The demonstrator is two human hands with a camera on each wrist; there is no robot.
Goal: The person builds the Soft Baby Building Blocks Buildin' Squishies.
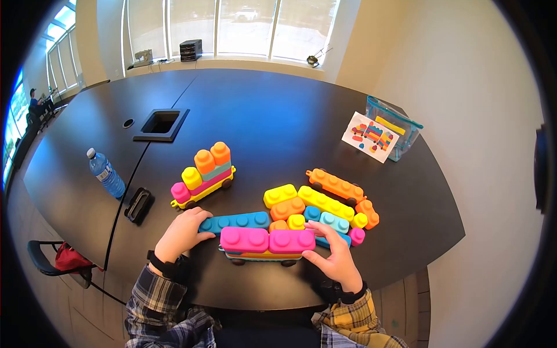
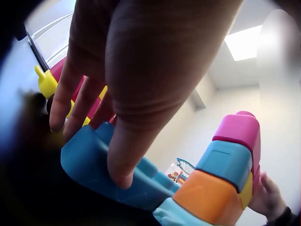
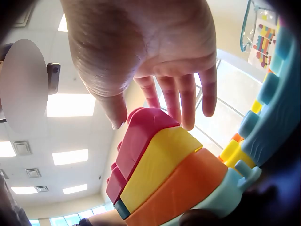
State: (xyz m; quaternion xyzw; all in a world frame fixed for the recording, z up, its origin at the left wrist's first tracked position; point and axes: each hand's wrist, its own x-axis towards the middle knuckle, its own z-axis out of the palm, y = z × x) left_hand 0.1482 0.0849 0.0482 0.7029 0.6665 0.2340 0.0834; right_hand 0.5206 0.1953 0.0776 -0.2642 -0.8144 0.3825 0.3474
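Observation:
My left hand (image 1: pixel 181 235) holds the left end of a long blue block (image 1: pixel 239 221); in the left wrist view its thumb lies on the near side of the blue block (image 2: pixel 89 162) and the fingers reach over the far side. A wheeled train car with yellow, orange and light-blue layers (image 1: pixel 261 256) stands before it, topped by two pink blocks (image 1: pixel 245 239). Beside the car's right end is my right hand (image 1: pixel 336 262), thumb and forefinger apart. The right wrist view shows the hand (image 3: pixel 150 47) with fingers extended above the pink block (image 3: pixel 146 136).
Loose blocks (image 1: pixel 326 203) lie beyond the car, near an orange wheeled base (image 1: pixel 336 184). Left of them stands another built car (image 1: pixel 203 187). A water bottle (image 1: pixel 108 174) and black case (image 1: pixel 139 206) sit left; a picture card (image 1: pixel 369 137) leans on a clear bag (image 1: pixel 406 142).

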